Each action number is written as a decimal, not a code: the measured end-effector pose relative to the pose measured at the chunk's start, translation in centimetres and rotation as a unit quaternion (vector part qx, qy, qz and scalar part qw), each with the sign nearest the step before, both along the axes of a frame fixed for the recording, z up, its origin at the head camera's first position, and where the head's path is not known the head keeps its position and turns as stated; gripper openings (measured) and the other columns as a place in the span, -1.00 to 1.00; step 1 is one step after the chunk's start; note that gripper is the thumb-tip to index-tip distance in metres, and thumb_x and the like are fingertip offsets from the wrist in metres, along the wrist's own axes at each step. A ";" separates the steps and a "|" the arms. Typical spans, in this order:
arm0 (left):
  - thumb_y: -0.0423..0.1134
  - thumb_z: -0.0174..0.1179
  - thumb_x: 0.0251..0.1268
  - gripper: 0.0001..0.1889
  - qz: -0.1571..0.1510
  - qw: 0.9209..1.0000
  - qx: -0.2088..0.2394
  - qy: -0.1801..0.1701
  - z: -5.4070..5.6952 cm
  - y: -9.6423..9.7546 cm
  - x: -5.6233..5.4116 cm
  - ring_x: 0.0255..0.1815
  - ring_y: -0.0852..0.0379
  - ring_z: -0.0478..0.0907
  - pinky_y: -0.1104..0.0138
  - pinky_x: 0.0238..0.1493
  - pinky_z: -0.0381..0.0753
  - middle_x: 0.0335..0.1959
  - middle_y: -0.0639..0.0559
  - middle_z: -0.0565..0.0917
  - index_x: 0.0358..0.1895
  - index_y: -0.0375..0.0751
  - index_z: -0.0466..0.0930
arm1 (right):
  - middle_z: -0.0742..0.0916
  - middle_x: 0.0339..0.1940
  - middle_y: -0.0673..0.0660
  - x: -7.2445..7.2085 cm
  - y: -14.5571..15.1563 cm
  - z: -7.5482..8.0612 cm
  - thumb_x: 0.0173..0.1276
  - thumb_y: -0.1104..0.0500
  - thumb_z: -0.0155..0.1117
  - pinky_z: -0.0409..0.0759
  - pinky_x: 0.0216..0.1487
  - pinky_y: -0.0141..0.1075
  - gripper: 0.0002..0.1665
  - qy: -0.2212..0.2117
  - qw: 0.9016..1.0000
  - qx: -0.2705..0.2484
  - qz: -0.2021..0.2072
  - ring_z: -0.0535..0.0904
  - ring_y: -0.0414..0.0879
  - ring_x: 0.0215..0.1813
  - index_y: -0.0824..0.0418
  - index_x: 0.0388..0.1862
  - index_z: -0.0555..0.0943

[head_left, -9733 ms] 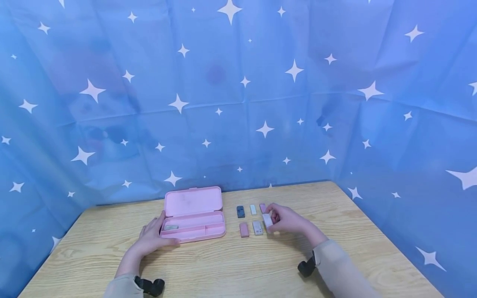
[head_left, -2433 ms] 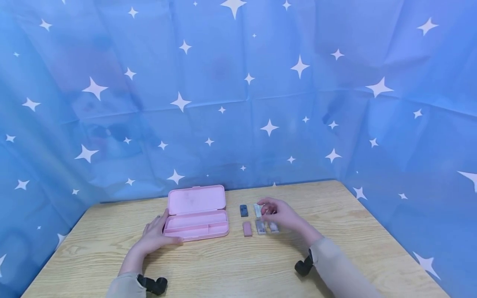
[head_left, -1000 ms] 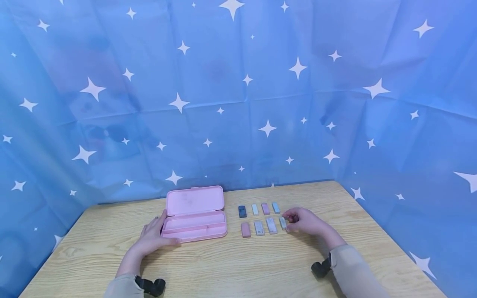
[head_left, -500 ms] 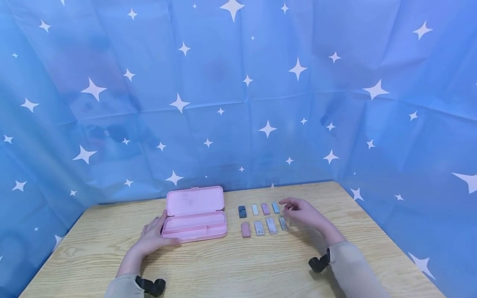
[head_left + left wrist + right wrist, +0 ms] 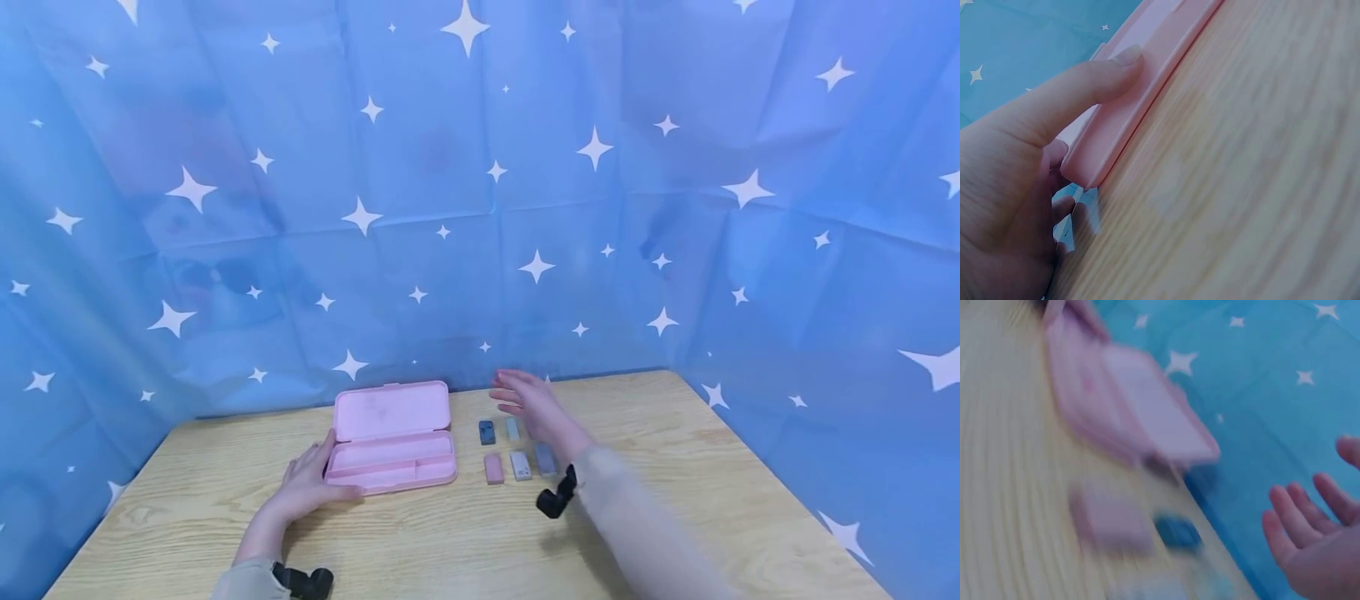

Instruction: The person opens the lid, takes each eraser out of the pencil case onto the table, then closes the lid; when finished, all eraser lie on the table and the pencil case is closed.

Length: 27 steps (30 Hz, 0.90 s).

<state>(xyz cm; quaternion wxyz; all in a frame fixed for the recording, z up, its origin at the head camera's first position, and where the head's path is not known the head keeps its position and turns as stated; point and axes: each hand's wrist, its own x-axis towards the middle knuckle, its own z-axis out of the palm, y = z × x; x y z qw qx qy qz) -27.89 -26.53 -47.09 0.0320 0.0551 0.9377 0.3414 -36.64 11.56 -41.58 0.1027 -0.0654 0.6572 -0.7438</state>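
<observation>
A pink pencil case (image 5: pixel 392 475) lies with its lid up on the left of the table. My left hand (image 5: pixel 306 487) holds its left end, thumb along the front wall and fingers round the side, as the left wrist view shows closer. My right hand (image 5: pixel 531 404) hovers above the back row of erasers with its fingers spread and nothing in them. Beneath and beside it lie a dark blue eraser (image 5: pixel 487 432), a pale green eraser (image 5: pixel 513 429), a pink eraser (image 5: pixel 493 468), a white eraser (image 5: pixel 521 465) and a greyish eraser (image 5: pixel 545 458). My right arm hides the others.
The wooden table (image 5: pixel 420 542) reaches back to a blue curtain (image 5: pixel 420 200) with white stars, which also hangs at both sides. The case's raised lid (image 5: pixel 392 412) stands near the table's back edge.
A greenish eraser has gone from the case to the right end of the front row. My right hand has let go of it and swung left over the rows. My left hand stays put.
</observation>
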 end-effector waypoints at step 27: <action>0.16 0.50 -0.20 0.36 0.006 1.000 0.012 0.002 0.0 -0.1 -0.1 0.50 -0.39 -0.21 -0.21 0.41 -0.38 0.49 -0.45 -0.04 0.55 -0.30 -0.29 | 0.39 0.37 0.40 -3.3 -10.7 -2.9 0.61 0.11 -0.14 0.36 0.33 -0.07 -0.42 -0.161 0.978 -0.129 -0.003 0.34 0.17 0.37 0.41 0.45 0.17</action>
